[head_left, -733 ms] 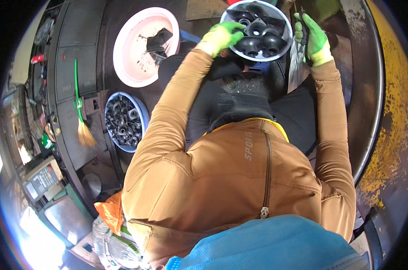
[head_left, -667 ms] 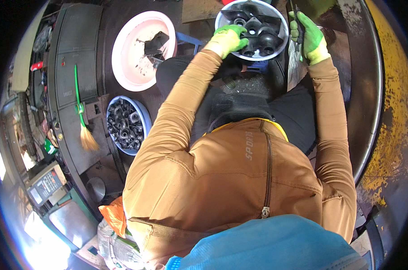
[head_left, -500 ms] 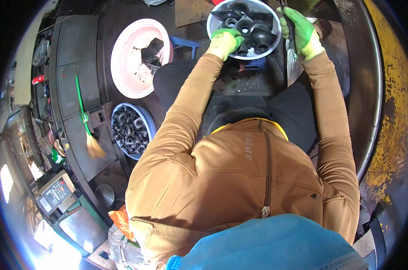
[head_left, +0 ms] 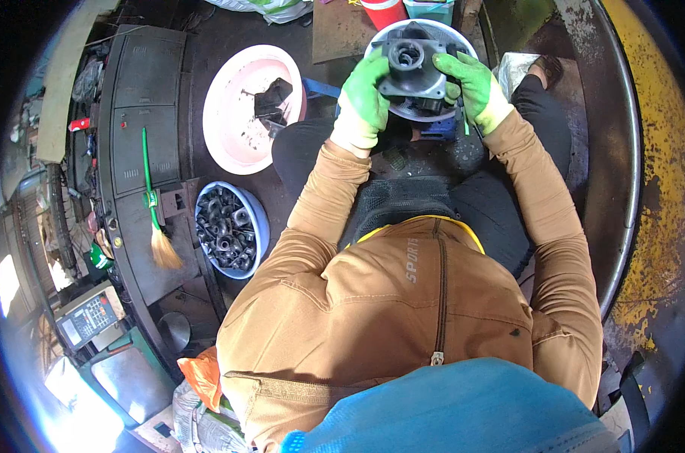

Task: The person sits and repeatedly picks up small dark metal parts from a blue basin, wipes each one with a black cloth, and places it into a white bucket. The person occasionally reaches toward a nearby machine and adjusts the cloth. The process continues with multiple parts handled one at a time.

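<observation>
A black moulded part (head_left: pixel 419 74) with a round threaded-looking socket and a flat flange with corner holes is held up between my two green-gloved hands. My left hand (head_left: pixel 366 98) grips its left side. My right hand (head_left: pixel 467 81) closes on its right edge, the thumb on top of the flange. Something thin and dark shows below the right hand; I cannot tell if that hand holds it. Just beneath the part stands a white basin (head_left: pixel 463 39) with more black parts in it, mostly covered by the held one.
Left of my legs are a pink basin (head_left: pixel 220 113) with black scraps and a blue basin (head_left: pixel 261 219) heaped with small black parts. Beyond the white basin stand a red container (head_left: pixel 384 13) and a teal container (head_left: pixel 431 10). A metal cabinet (head_left: pixel 142 113) lines the left; a worn yellow surface (head_left: pixel 659 189) the right.
The left hand has come out of the white basin with a black part. My right hand has moved left from beside the basin and taken hold of the part's other side.
</observation>
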### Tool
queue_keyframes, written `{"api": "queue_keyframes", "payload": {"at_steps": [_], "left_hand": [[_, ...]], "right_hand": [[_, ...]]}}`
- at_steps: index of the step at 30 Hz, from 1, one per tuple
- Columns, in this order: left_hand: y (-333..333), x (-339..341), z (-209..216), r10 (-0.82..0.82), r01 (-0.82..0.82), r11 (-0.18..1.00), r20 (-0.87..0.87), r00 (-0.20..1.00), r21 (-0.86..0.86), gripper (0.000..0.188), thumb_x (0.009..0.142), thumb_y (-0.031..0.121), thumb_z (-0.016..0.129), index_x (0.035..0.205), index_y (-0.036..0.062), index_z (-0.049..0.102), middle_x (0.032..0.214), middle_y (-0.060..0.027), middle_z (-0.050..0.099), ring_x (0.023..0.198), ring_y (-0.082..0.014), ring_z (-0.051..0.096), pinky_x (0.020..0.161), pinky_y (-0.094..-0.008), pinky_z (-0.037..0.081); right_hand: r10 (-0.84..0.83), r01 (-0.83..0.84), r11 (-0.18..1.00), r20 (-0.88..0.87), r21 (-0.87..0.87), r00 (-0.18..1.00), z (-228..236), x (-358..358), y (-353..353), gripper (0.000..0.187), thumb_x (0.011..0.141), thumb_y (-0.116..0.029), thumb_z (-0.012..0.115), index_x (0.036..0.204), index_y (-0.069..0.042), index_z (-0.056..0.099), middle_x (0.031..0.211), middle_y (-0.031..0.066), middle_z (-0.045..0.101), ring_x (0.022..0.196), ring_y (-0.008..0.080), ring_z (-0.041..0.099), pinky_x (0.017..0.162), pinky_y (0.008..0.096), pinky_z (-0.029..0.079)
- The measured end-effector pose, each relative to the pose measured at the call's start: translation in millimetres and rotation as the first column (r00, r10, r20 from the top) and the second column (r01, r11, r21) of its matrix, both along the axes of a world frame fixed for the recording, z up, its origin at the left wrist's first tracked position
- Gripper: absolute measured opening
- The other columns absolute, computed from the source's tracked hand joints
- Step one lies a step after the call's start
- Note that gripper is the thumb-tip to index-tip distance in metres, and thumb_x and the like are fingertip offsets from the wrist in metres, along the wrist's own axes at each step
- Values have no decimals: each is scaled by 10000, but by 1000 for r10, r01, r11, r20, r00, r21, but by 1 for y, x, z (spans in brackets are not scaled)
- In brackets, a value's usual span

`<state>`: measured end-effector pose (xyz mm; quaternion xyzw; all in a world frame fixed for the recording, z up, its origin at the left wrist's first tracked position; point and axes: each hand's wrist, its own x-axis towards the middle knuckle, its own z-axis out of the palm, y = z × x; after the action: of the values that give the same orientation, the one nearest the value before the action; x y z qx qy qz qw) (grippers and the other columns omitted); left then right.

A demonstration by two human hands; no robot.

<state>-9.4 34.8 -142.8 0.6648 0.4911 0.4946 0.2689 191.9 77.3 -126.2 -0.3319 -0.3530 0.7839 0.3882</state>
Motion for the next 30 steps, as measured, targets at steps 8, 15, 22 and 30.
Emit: {"api": "queue_keyframes", "payload": {"at_steps": [8,15,22,30], "left_hand": [[-6,18,48,117,-25,964,-338,934,264,555,613,246,840,1086,46,629,1067,-90,665,1133,-302,554,992,-424,403],[-14,32,60,29,-34,999,362,932,9,491,660,104,824,1092,-5,617,1005,-70,656,899,-130,618,811,-263,511],[-23,58,51,38,-41,999,362,931,0,477,663,95,826,1079,2,614,1033,-82,650,926,-142,619,828,-274,510],[-27,46,65,-74,68,997,214,974,37,451,663,94,811,1072,37,631,1060,-86,657,975,-165,621,874,-302,498]], "right_hand": [[29,-21,998,-132,61,991,7,-1,-11,316,933,-210,566,1156,14,572,995,70,653,854,118,641,698,235,534],[-23,-151,935,479,321,878,-16,-11,-33,358,914,-189,603,1248,-70,552,929,31,648,795,132,605,716,282,496],[-500,40,430,201,902,842,-31,-24,-40,462,865,-139,616,1294,-30,484,1228,148,571,1145,272,554,963,363,445],[-102,-125,702,272,701,957,-13,-17,-36,611,776,-196,747,1285,-45,445,1235,113,552,1133,240,552,949,351,462]]}}
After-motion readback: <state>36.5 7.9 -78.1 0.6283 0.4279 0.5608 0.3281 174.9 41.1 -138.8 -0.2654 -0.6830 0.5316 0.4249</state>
